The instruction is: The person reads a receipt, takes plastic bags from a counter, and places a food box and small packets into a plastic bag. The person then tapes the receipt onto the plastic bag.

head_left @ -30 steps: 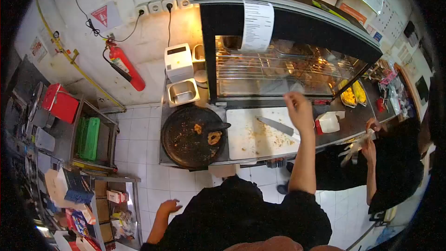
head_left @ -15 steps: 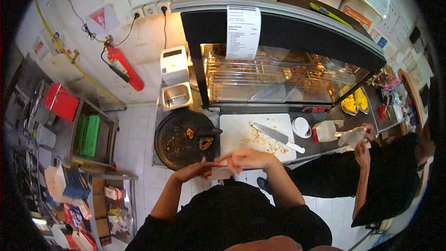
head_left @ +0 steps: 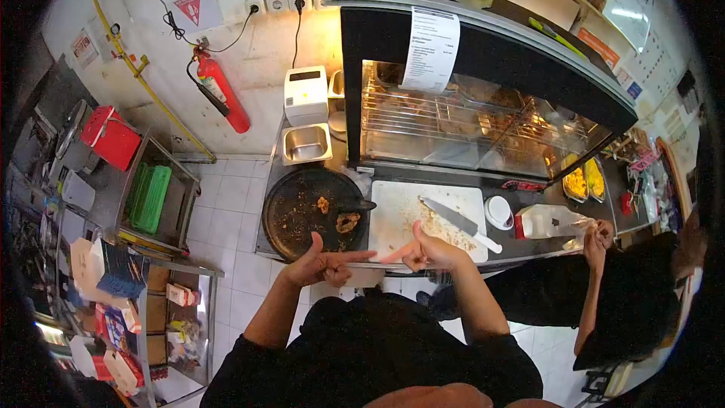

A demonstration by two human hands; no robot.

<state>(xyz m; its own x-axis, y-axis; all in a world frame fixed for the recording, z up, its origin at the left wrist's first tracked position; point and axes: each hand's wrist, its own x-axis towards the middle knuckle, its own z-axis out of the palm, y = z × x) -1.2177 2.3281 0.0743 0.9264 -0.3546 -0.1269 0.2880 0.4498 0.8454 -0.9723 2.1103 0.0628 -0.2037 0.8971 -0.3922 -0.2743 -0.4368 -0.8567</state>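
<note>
My left hand (head_left: 323, 264) is held in front of my body near the black round mortar (head_left: 287, 219), thumb raised and index finger stretched to the right. My right hand (head_left: 429, 251) is over the near edge of the white cutting board (head_left: 389, 204), with its index finger pointing left and its thumb up. The two index fingertips meet or almost meet. Neither hand holds anything; the other fingers are curled. In the mortar lie brown food pieces (head_left: 347, 222), crumbs and a dark pestle (head_left: 361, 205). A knife (head_left: 453, 217) with a white handle rests among crumbs on the board.
Behind the board stands a glass-fronted heated cabinet (head_left: 483, 45) with a paper receipt (head_left: 432, 49) hanging on it. A metal pan (head_left: 306, 143) is beyond the mortar. At right, a co-worker's hand (head_left: 599, 236) is by a white box (head_left: 545, 221). A white tub (head_left: 498, 211) sits between.
Both hands have gone from fingers overlapping and blurred to index fingers pointing at each other with thumbs raised. The view has shifted slightly left. The co-worker's hands have moved closer together.
</note>
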